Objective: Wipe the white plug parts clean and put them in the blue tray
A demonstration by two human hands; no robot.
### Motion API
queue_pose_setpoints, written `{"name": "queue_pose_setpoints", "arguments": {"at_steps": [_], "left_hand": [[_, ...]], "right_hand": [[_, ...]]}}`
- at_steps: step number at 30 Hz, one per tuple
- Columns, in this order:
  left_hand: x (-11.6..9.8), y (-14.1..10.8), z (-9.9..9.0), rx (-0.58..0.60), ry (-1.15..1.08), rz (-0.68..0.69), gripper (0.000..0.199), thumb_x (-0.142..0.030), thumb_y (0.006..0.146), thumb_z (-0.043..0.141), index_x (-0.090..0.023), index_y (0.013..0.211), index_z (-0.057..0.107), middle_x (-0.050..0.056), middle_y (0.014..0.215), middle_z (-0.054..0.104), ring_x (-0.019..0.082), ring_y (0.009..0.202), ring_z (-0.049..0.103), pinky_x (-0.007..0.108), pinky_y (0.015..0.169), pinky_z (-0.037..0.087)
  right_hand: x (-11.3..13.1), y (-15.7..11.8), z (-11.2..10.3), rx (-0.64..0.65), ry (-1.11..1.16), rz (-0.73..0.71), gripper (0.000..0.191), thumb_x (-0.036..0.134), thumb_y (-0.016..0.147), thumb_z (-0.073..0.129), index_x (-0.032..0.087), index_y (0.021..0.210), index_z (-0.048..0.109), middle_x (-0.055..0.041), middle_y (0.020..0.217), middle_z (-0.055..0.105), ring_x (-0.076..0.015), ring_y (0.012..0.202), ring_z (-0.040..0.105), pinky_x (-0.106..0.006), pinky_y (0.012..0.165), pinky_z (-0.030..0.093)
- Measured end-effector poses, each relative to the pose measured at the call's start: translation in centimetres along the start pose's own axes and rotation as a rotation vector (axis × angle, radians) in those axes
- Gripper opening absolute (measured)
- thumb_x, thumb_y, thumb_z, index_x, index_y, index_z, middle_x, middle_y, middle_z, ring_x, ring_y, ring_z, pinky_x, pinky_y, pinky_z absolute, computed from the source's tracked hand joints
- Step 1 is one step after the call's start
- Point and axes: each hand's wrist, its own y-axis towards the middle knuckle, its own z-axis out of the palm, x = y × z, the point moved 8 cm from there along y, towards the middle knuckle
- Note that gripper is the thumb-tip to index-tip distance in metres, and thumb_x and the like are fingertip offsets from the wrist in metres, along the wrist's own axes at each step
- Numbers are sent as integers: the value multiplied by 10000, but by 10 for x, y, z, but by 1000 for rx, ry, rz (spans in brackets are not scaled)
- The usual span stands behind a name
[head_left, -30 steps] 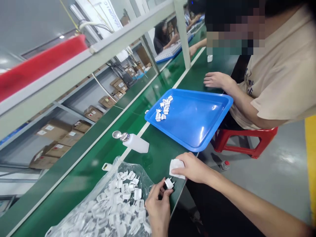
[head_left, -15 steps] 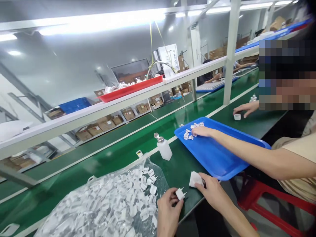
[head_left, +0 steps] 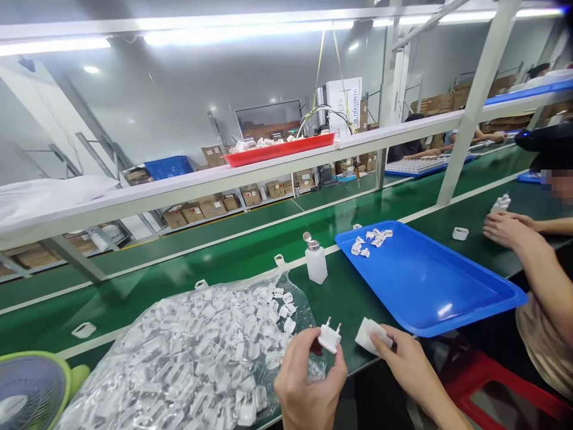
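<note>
Between the thumb and fingers of my left hand (head_left: 311, 379) is a white two-pin plug adapter (head_left: 330, 338), its metal pins pointing up. My right hand (head_left: 409, 361) pinches a folded white cloth (head_left: 370, 336) a short way to the right of the adapter, not touching it. Left of my hands lies a clear plastic bag (head_left: 301, 306) spread open under a heap of white plastic plug housings (head_left: 210, 340). Behind my hands stands a white pump bottle (head_left: 316, 264) with its metal lid flipped up.
A blue tray (head_left: 430, 280) with several small white parts (head_left: 378, 237) sits to the right. Beyond it are a co-worker's hands (head_left: 510, 230) and a loose white housing (head_left: 460, 233). A green fan (head_left: 67, 370) stands at the lower left; a red tray (head_left: 282, 149) rests on the shelf above.
My view has swung to the right. The adapter in my left hand has turned so its pins point up. The co-worker's hand has left the blue tray.
</note>
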Motion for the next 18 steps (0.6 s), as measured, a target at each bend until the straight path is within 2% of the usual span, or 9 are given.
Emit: {"name": "queue_pose_setpoints", "arguments": {"at_steps": [4, 8, 10, 14, 18], "left_hand": [[-13, 1, -9, -51, 169, 33, 134, -195, 826, 665, -257, 944, 677, 47, 819, 750, 191, 652, 693, 310, 692, 580], [-5, -3, -7, -12, 158, 21, 135, -194, 831, 650, -256, 949, 668, 41, 807, 737, 186, 628, 673, 309, 685, 570], [10, -9, -1, 71, 140, -22, 142, -201, 827, 650, -251, 958, 668, 32, 789, 719, 182, 617, 656, 303, 673, 563], [54, -32, 29, 367, 153, -198, 182, -185, 792, 659, -241, 958, 707, 35, 790, 705, 208, 655, 646, 316, 641, 541], [84, -54, 62, 582, 171, -278, 196, -146, 806, 609, -214, 947, 726, 83, 909, 722, 283, 896, 665, 392, 812, 540]], "right_hand": [[-4, -3, 1, 11, 74, 39, 411, 559, 850, 566, 188, 812, 740, -19, 736, 718, -232, 701, 630, -285, 624, 452], [-16, -3, 5, 22, 155, 84, 427, 579, 856, 588, 188, 921, 745, -20, 770, 721, -233, 715, 624, -302, 661, 458], [-19, -2, 7, 28, 206, 103, 462, 590, 855, 597, 178, 1005, 744, -36, 826, 741, -244, 748, 637, -315, 692, 471], [-16, 3, 13, 57, 328, 144, 516, 589, 821, 656, 151, 1075, 757, -74, 889, 780, -269, 806, 680, -327, 709, 508], [-6, 18, 19, 65, 415, 183, 538, 589, 752, 736, 137, 1041, 772, -96, 910, 796, -265, 798, 695, -319, 700, 523]]}}
